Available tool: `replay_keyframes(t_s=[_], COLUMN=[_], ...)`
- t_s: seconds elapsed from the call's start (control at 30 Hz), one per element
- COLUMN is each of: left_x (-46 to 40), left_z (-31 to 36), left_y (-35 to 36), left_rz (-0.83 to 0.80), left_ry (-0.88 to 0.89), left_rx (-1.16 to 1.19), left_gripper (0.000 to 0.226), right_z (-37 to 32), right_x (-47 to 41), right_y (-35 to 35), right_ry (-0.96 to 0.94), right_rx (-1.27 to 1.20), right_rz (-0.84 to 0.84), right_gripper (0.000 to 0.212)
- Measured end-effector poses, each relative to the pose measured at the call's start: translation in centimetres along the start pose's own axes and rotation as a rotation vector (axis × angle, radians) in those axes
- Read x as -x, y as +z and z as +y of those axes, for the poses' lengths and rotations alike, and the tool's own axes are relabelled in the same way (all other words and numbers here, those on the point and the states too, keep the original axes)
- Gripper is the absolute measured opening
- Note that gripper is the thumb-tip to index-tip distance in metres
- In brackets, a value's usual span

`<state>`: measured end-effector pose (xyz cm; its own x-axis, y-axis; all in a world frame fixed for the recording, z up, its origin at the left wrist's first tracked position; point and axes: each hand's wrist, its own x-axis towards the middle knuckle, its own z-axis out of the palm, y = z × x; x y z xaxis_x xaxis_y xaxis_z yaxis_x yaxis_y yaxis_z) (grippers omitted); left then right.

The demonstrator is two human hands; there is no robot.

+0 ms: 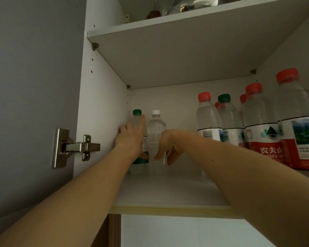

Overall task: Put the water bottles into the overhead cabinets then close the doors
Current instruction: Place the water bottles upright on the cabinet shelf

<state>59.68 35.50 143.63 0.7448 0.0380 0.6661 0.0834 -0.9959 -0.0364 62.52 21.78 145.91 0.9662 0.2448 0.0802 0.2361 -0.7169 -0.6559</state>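
A person reaches both arms into an open overhead cabinet, setting water bottles at the back left corner of the lower shelf (168,191). The left hand (132,138) is wrapped around the green-capped bottle (137,113), which stands upright against the cabinet's left wall; the grip looks clamped on the bottle's body, the thumb side lying along its front. Just beside it, touching or nearly so, stands the white-capped bottle (156,129), also upright. The right hand (165,147) hangs at that bottle's lower right with its fingers curled loosely downward and apart, close to the bottle, though whether it touches the plastic cannot be told. Something thin and pale shows between its fingers; what it is cannot be told.

Along the right side of the same shelf stands a crowd of red-capped bottles (260,122), with one dark-green cap among them, well apart from the two by the wall. The nearest of these sits close to the shelf's front edge.

The risk lies in the withdrawal. The right forearm crosses just in front of the red-capped row, and a careless pull back could brush the nearest bottles and tip them off the edge. The two bottles at the corner stand so close that letting go of one with a sideways nudge could topple the other. The door (34,104) stands open on its hinge (75,147), not yet shut.
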Motion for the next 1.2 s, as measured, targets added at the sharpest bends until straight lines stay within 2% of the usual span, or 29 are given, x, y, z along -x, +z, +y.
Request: replay_keyframes(t_s=[0.13, 0.27, 0.4, 0.57, 0.67, 1.03, 1.13, 1.2], left_x=[0.0, -0.1, -0.4, -1.0, -1.0, -1.0, -0.8, -0.9], left_z=[-0.7, -1.1, -1.0, -1.4, -1.2, -1.7, -1.7, -1.8], left_y=[0.0, 0.2, 0.4, 0.4, 0.7, 1.1, 1.1, 0.9], left_rz=[0.104, 0.154, 0.087, 0.065, 0.044, 0.074, 0.092, 0.115], left_ry=[0.007, 0.003, -0.04, -0.045, -0.077, -0.043, -0.022, -0.012], left_rx=[-0.432, -0.628, -0.753, -0.847, -0.848, -0.837, -0.8, -0.781], left_gripper=[0.141, 0.136, 0.132, 0.136, 0.134, 0.125, 0.122, 0.121], right_z=[0.5, 0.8, 1.4, 1.6, 1.8, 1.8, 1.6, 1.3], right_x=[-0.4, -0.9, -1.9, -3.0, -3.5, -3.1, -2.2, -1.4], right_y=[0.4, 0.6, 0.7, 0.6, 0.8, 1.5, 0.9, -0.2], right_ry=[-0.045, -0.054, -0.149, -0.212, -0.238, -0.238, -0.208, -0.236], right_rx=[0.004, 0.1, 0.258, 0.374, 0.34, 0.21, 0.26, 0.258], right_rz=[0.031, 0.076, 0.174, 0.23, 0.259, 0.225, 0.189, 0.223], right_gripper=[0.064, 0.062, 0.056, 0.055, 0.048, 0.067, 0.062, 0.05])
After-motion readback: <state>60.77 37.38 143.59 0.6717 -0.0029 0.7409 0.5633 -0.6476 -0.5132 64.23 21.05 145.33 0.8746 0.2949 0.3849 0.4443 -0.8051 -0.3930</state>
